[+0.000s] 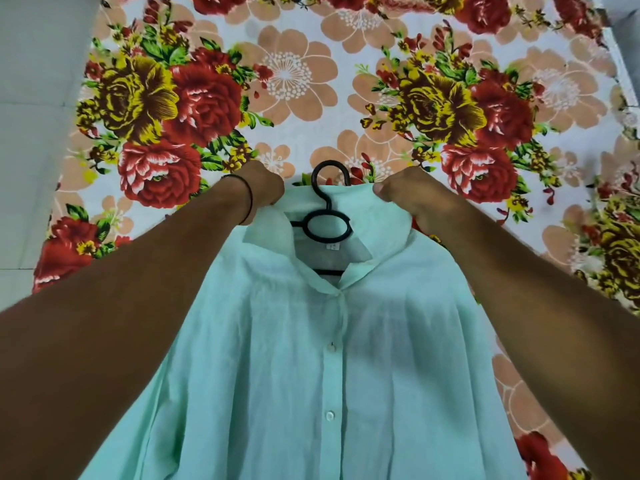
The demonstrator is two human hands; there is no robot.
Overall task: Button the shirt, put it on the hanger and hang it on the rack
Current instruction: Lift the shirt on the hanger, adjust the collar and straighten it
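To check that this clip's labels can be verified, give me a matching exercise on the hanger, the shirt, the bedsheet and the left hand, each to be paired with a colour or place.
Column one:
1. hanger
2. shirt
3. bedsheet
4. left hand

Column two:
A. mint green
B. floral print, lying beneath everything else
C. black, hook sticking out above the collar
D. gripping one end of the collar, with a dark band on its wrist

Pairs: 1-C; 2-A; 3-B; 4-D
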